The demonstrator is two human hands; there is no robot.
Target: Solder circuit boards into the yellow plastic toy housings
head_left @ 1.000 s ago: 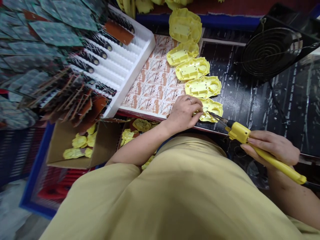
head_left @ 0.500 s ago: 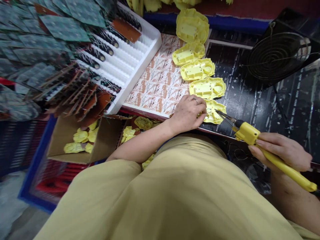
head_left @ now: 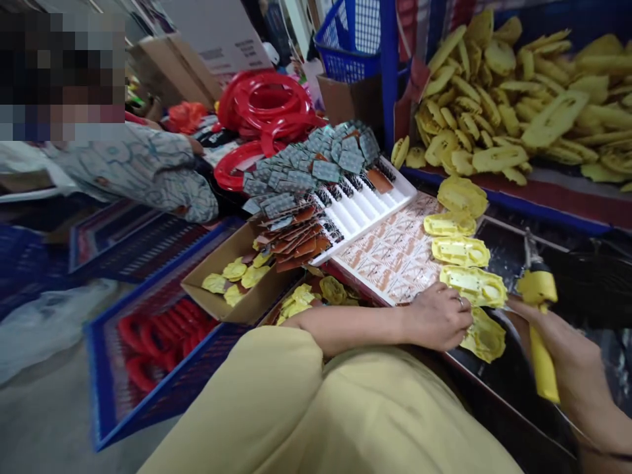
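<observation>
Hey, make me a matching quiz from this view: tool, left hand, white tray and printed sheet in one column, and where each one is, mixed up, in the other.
Things
1. Tool
2. Left hand
3. White tray
4. Printed sheet

Places
A. Partly under the boards
B. Between the tray and the row of yellow shells
C. In the grip of the right hand
D. At the edge of the nearest shell

Pairs
1-C
2-D
3-A
4-B
</observation>
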